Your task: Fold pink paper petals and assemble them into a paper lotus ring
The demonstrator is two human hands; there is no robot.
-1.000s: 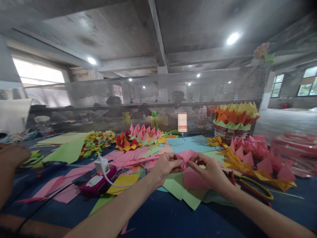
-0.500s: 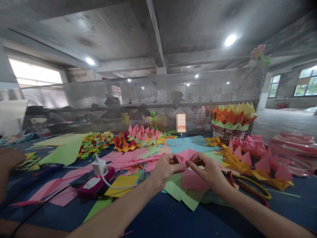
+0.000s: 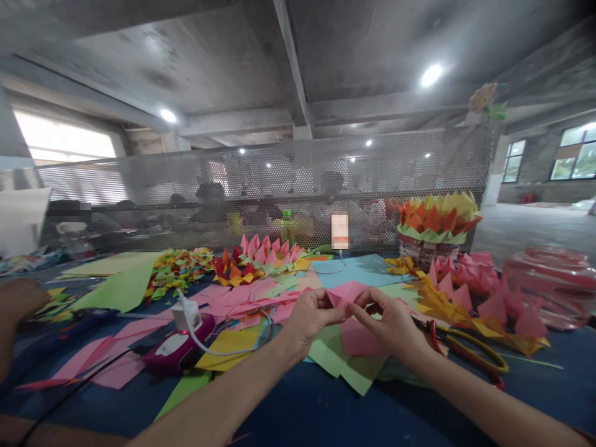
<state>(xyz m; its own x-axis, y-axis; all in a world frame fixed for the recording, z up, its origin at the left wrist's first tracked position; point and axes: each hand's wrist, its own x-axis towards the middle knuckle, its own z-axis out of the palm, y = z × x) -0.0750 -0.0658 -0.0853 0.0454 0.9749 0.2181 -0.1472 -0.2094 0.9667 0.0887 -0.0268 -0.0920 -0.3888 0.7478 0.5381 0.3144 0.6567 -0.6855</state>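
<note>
Both of my hands pinch a small folded pink paper piece just above the blue table. My left hand grips its left side with thumb and fingers. My right hand presses its right edge, fingertips meeting the left hand's. Loose green sheets and a pink sheet lie under my hands.
A magenta power bank with a white plug and cable lies at left. Scissors with yellow handles rest at right. Folded paper flowers, a stacked paper lotus and a mesh screen line the back. Another person's hand shows at far left.
My hands have drawn closer together on the pink piece, the right fingertips now against the left. The view has shifted slightly.
</note>
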